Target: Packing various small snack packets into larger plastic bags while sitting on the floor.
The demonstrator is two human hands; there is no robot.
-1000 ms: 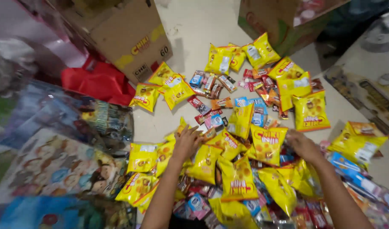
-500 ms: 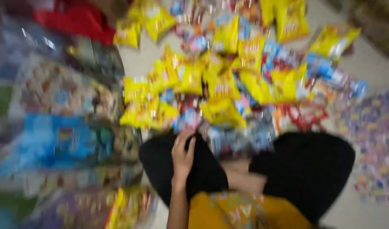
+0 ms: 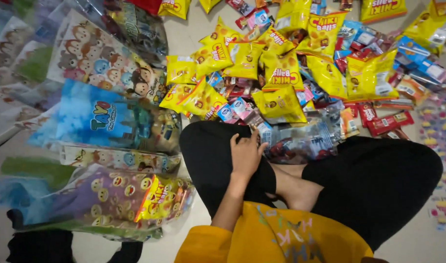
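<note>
- The person sits cross-legged on the floor (image 3: 184, 29), in black trousers (image 3: 378, 180) and a yellow shirt (image 3: 291, 238).
- The left hand (image 3: 245, 155) lies palm down on the left knee, fingers loosely spread and nearly flat, gripping nothing; its fingertips reach to the edge of the clear plastic packet (image 3: 305, 141) that lies just in front of the legs.
- The right hand is out of view, so its state cannot be told.
- Just beyond the knees spreads a heap of yellow snack bags (image 3: 281, 73), overlapping one another, mixed with small red wrapped bars (image 3: 388, 122) and blue and white sachets (image 3: 235, 108).
- One yellow bag (image 3: 280, 104) lies near the left hand's fingertips, just past the clear packet.
- To the person's left lies a row of cartoon-printed gift bags: a blue one (image 3: 101, 117), one with round brown and blue faces (image 3: 91, 61), and one with yellow smiley faces (image 3: 106, 190).
- The smiley bag holds a yellow snack bag (image 3: 157, 197) that shows through its clear side.
- A patterned mat (image 3: 444, 146) lies on the right edge.
</note>
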